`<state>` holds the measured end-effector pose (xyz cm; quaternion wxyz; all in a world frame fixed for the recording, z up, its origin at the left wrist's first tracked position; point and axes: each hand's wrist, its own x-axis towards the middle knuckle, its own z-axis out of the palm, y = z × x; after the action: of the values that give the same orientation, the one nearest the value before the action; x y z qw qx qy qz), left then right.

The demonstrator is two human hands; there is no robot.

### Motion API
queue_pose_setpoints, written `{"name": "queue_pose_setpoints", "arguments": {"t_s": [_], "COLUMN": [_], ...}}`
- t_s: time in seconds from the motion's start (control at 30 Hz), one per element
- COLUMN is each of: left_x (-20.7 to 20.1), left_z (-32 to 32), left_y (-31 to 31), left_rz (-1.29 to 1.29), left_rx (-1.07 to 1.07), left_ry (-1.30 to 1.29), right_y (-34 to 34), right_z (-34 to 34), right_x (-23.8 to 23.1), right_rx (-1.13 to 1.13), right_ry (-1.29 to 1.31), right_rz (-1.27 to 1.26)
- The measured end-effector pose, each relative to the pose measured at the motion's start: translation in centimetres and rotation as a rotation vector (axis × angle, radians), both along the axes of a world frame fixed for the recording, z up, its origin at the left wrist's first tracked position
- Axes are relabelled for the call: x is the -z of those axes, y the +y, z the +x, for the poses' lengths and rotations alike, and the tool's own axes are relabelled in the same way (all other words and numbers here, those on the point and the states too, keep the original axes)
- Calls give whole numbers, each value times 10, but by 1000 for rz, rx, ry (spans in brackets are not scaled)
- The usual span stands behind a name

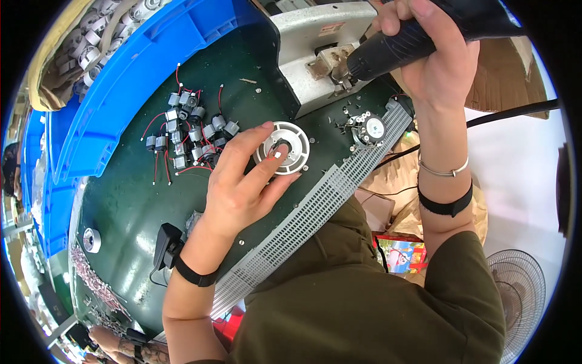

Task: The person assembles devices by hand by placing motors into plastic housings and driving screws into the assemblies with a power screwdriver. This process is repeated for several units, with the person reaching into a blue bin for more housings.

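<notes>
My left hand [233, 182] grips a white round plastic housing [299, 134] against the green table, fingers spread over its rim and centre. A small dark part with a white spot sits at the housing's middle, partly under my finger. My right hand [439, 57] is wrapped round a black electric screwdriver [394, 53]. The screwdriver's nose meets the front of a grey metal screw feeder [297, 36]; its bit tip is too small to make out. Left of the housing lies a pile of small motors [194, 130] with red wires.
A round magnet-like disc [374, 128] with loose screws lies beside a grey perforated strip [315, 194] along the table edge. Blue bins [139, 67] and a box of white parts [91, 54] stand left. A white ring [91, 240] and a co-worker's arm [130, 347] are lower left.
</notes>
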<state>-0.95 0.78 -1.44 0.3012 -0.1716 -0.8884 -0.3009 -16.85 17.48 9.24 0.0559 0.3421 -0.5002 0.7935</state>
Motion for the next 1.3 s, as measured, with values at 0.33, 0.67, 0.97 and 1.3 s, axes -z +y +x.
{"name": "queue_pose_setpoints", "arguments": {"t_s": [0.33, 0.67, 0.97, 1.3], "left_x": [1, -1, -3, 1], "left_z": [1, -3, -1, -2], "left_y": [0, 3, 0, 2], "left_rz": [30, 114, 81, 103], "left_rx": [-39, 15, 24, 16], "left_ry": [2, 24, 16, 64], "right_y": [9, -18, -19, -27], "right_z": [27, 34, 33, 47], "right_x": [-8, -13, -5, -13], "right_rx": [77, -360, -356, -430], "right_ry": [-8, 19, 26, -37], "right_rz": [105, 57, 96, 128]}}
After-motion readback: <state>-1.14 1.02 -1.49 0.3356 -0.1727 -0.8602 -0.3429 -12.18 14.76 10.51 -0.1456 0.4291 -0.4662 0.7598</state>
